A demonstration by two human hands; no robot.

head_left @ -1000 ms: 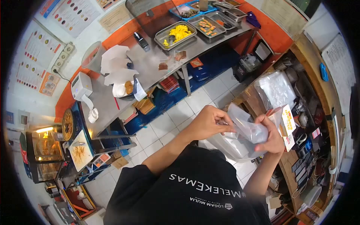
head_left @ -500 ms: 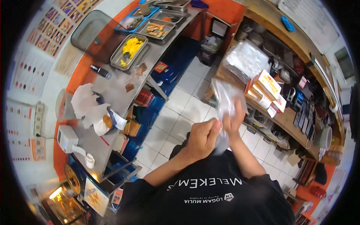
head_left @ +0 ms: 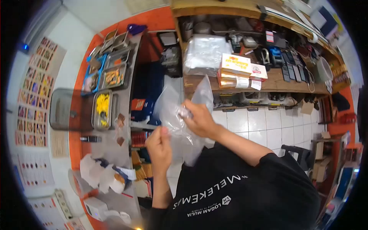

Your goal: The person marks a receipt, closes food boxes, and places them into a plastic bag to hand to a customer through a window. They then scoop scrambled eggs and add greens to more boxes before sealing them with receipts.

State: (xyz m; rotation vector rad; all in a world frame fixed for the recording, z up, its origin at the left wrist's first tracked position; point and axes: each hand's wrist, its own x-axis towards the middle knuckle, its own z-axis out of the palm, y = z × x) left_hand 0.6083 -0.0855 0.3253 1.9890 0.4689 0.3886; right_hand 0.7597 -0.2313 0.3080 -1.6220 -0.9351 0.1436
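Observation:
A clear plastic bag (head_left: 172, 111) hangs in front of my black shirt, spread out with two upper flaps standing apart. My right hand (head_left: 200, 119) is closed around the bunched upper middle of the bag. On the bag's left edge, the fingers of my left hand (head_left: 158, 147) are pinched together, thumb uppermost. The bag looks see-through, and I make out nothing inside it. Part of its lower end lies against the shirt.
Left, a steel counter holds a tray of yellow food (head_left: 102, 105), a tray of orange pieces (head_left: 114, 76) and torn white paper (head_left: 92, 168). Ahead, a wooden shelf carries a stack of plastic bags (head_left: 205, 53), boxes (head_left: 235, 65) and several phones (head_left: 293, 71).
My view has swung so the shelf is now straight ahead. The bag, gathered narrow before, is spread wider, and my hands have moved apart along it.

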